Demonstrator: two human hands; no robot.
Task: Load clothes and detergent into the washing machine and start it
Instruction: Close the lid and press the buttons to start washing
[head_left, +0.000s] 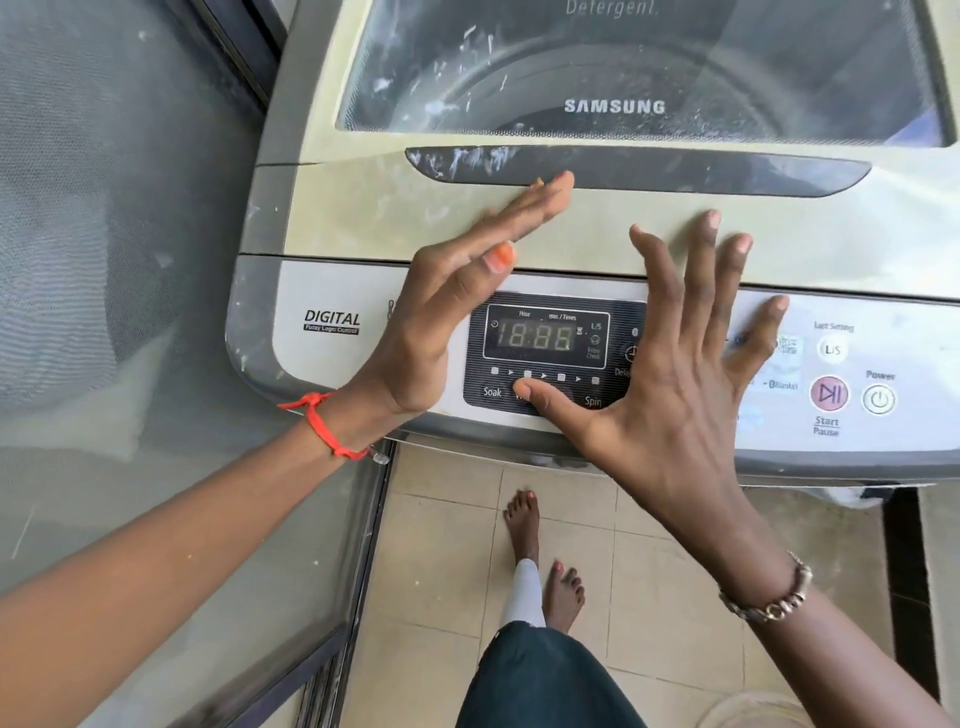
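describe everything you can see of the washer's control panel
The control panel is a light grey plastic strip along the front edge of the washing machine, below the closed lid, smudged with white marks. Its dark centre block holds a display with faint digits and a row labelled Soak and Spin. At its right sit a pink Start/Pause button and a Power button. The right hand spreads over it, thumb on the button row; the left hand is held edge-on over its left part.
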